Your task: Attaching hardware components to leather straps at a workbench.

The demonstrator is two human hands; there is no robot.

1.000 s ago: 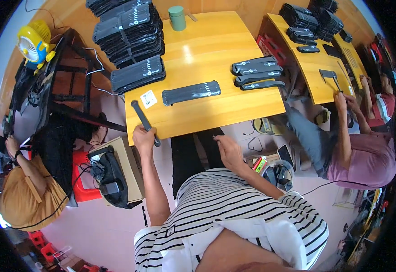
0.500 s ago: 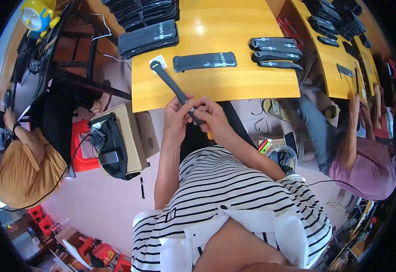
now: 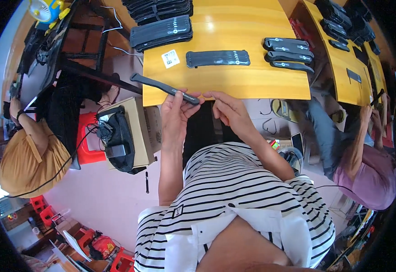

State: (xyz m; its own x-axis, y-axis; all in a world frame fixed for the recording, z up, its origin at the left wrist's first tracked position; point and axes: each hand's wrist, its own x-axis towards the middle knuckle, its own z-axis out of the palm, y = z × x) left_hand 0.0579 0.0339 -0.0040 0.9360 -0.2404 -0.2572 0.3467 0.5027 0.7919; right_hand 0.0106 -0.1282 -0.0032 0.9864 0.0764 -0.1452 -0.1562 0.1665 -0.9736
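Near the table's front edge, my left hand (image 3: pixel 176 111) is closed on a narrow black strap (image 3: pixel 155 83), thumb on top. The strap's free end points to the far left, over the table's front corner. My right hand (image 3: pixel 230 109) is just right of the strap's near end, index finger stretched toward it, the other fingers curled; I see nothing in it. Whether the index fingertip touches the strap is unclear. Beyond my hands, a wide flat black strap piece (image 3: pixel 218 59) lies on the yellow table (image 3: pixel 234 84).
A tall pile of black strap pieces (image 3: pixel 161 34) stands far left, beside a white printed label (image 3: pixel 170 59). Several folded straps (image 3: pixel 289 54) lie at the right. A cardboard box (image 3: pixel 136 131) with a black bag stands on the floor at left. Other people sit on both sides.
The strap has swung lower and lies flatter in my left hand, uncovering the white label. My right hand has come off the strap's near end and moved right. The view has shifted slightly.
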